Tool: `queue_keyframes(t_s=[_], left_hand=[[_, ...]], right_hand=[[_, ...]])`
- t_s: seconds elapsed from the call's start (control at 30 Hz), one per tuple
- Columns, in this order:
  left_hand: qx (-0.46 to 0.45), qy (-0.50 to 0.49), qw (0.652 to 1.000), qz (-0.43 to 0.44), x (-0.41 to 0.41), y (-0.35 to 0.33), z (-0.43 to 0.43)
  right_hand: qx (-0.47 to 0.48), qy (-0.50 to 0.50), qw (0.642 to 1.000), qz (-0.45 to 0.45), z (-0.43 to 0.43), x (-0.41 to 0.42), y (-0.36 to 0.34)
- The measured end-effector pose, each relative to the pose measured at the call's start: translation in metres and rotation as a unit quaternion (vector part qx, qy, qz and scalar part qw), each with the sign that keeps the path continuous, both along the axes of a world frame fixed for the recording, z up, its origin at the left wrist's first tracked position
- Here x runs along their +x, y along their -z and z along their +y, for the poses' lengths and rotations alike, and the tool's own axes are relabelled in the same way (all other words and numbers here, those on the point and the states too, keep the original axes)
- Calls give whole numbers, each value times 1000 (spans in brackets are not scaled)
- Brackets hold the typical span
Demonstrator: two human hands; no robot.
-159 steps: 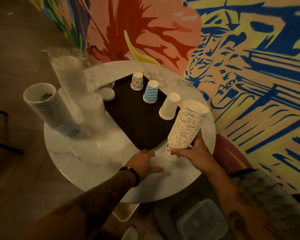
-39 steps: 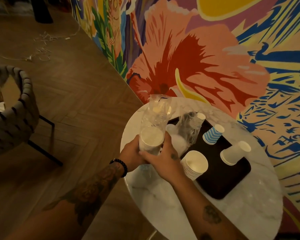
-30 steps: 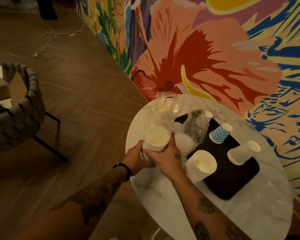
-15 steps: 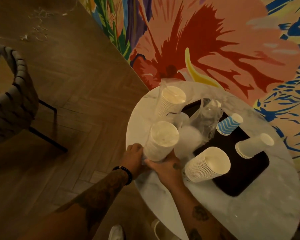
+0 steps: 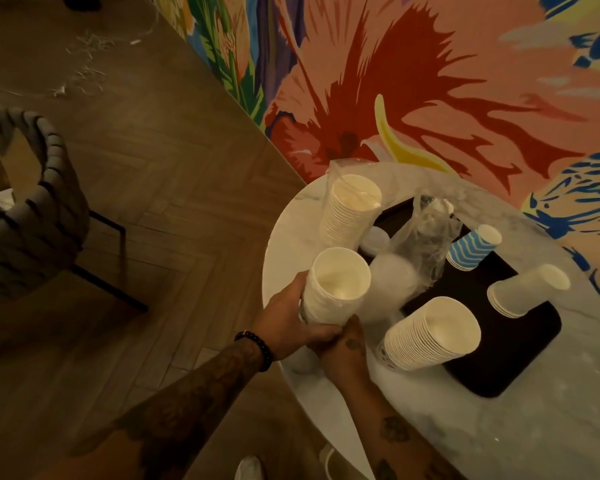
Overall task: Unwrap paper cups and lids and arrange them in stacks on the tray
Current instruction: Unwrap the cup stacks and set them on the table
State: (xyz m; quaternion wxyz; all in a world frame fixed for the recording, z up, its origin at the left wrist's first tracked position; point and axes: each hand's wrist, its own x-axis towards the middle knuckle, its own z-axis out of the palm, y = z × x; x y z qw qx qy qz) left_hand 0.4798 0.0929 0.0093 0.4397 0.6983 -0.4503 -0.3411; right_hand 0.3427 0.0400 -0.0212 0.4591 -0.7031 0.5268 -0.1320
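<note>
the table (image 5: 499,441) lies bare at near right, while cup stacks (image 5: 426,336) and crumpled plastic (image 5: 426,237) crowd the tray (image 5: 523,344).

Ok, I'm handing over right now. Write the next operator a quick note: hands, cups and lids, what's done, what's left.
Left hand grips a cup stack at the table edge. Right hand is at its base, fingers hidden.
On the tray: blue cups and white cups. A tall unwrapped stack stands at its near edge; on or off is unclear.
Sleeved stack stands beside the tray. Lids sit in a loose bag.
Done: tall stack unwrapped.
Left: held stack, sleeved stack, lids.
</note>
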Motion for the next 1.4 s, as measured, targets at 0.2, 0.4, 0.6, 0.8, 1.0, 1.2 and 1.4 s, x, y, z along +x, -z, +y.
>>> queue_keyframes(t_s=[0.2,0.4,0.6,0.8,1.0,1.2,1.4], left_hand=[[29,-2,1000,-1,-4,8,0],[104,4,992,-68,-4,23,1],[171,20,962,-213,0,49,2],[38,-3,995,-97,-2,30,5],[27,-40,998,-51,-14,16,1],[56,-47,995,-61,-14,27,6],[53,-35,994,-91,-12,30,4]], right_hand=[[-27,-29,995,-90,-4,2,-5],[16,-78,989,-126,2,-19,-7],[-34,-47,979,-195,1,-10,-31],[-39,-17,987,-156,-5,3,-39],[-28,-15,991,-129,-9,3,-34],[-24,-63,995,-68,-10,0,-26],[-39,-46,996,-64,-10,4,-23]])
